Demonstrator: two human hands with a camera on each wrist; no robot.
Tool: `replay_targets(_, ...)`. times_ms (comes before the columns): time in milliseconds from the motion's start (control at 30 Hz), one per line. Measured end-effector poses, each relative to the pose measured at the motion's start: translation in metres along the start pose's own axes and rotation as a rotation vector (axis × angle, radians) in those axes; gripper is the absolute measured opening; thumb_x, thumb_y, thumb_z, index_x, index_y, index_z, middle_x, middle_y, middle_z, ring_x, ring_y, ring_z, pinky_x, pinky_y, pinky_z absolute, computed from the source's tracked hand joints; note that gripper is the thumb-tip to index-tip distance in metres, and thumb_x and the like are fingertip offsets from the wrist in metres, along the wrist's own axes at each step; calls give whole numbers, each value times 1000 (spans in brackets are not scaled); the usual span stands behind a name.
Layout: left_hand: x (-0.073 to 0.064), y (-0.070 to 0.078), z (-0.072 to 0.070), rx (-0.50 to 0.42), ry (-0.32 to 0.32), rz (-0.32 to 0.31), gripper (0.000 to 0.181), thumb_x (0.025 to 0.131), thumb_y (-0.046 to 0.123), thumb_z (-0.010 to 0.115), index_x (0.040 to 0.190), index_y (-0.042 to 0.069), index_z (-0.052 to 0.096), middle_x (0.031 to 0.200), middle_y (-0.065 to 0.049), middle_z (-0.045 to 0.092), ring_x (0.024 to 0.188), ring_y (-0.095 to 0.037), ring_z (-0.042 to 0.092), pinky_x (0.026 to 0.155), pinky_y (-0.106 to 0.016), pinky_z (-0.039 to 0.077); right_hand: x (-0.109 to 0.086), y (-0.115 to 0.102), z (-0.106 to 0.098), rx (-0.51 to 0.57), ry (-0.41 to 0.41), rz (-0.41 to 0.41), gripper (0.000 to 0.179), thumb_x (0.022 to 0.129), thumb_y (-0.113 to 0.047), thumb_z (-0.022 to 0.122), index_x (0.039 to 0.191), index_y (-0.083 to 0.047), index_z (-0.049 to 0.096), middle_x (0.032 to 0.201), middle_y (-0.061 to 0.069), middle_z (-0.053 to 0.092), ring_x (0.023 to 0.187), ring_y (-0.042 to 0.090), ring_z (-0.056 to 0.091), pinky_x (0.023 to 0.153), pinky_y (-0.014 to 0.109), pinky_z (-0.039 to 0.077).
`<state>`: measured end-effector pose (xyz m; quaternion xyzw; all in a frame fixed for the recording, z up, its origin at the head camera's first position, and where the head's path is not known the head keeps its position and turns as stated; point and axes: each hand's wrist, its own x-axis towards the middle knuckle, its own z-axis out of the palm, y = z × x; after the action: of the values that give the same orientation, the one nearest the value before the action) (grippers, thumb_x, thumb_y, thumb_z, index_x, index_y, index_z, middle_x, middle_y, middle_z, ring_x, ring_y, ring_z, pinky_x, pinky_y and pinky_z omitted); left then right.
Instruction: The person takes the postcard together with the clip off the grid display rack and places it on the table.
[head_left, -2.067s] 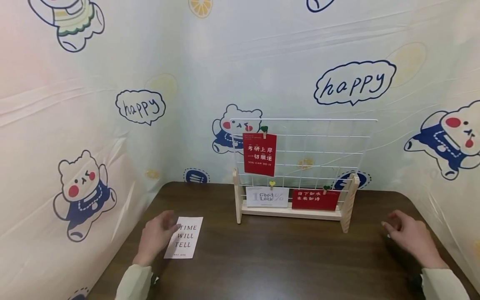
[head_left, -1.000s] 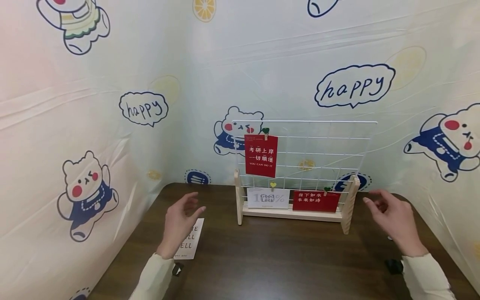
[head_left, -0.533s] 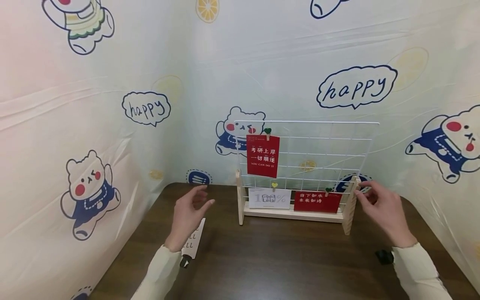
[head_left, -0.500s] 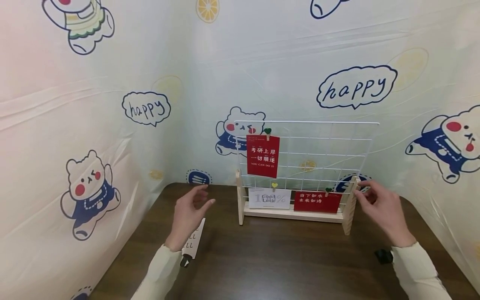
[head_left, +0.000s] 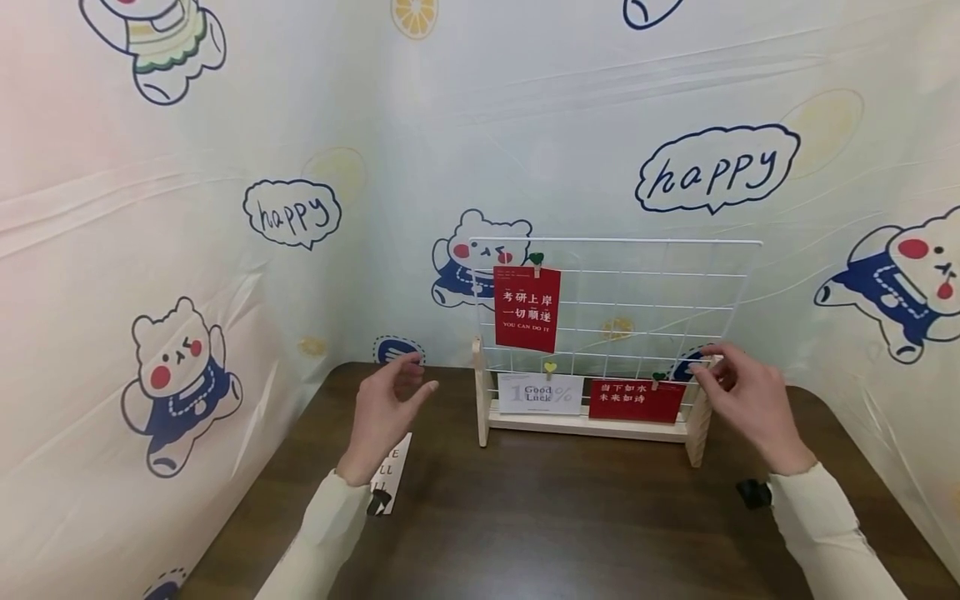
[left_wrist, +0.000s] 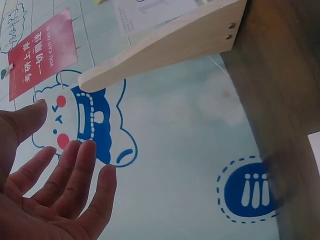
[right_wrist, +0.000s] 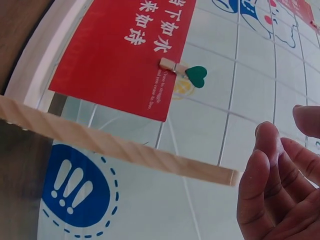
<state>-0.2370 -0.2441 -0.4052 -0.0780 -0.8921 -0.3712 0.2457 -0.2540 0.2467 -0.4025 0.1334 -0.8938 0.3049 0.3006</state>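
Note:
A white wire grid rack in a wooden stand [head_left: 585,426] stands at the table's back. Clothespins with hearts hold an upright red card [head_left: 527,310], a white "Good Luck" card [head_left: 525,402] and a second red card [head_left: 622,410] on it. My left hand [head_left: 381,417] hovers left of the rack, fingers loosely bent and apart, palm bare in the left wrist view. My right hand [head_left: 753,408] is at the stand's right post [right_wrist: 150,157]; in the right wrist view its fingers curve loosely near the post's tip, holding nothing. A white printed card [head_left: 397,467] lies partly hidden under my left wrist.
The dark wooden table [head_left: 570,525] reaches back to a cloth backdrop [head_left: 570,100] printed with bears and "happy" bubbles. Black straps with small devices show at both wrists. A green-heart clothespin [right_wrist: 182,71] grips the lower red card.
Both hands have lifted and come inward and forward, the left from beside the loose card, the right from the table's right side to the rack's post. The cards on the rack stay put.

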Motion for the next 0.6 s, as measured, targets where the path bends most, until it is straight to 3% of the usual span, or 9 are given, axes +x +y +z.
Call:
replay_targets(233,5,5,0,-8,-8,-2,46,91,22,83,133,13,67,114,-11,76,101,-27,76,92,-47,63,6,-10,5,10,-13,-21,27,92,-14,79,117,-5,70,76,9,70,62,2,49,50,22,45)
replay_targets(600,11,14,2,-26,-9,18,49,90,20,84,135,12,67,115,-17,76,101,-30,77,92,-50,63,13,-22,12,-10,5,-79,24,92,-11,77,114,-3,70,71,8,70,58,6,53,52,24,46)
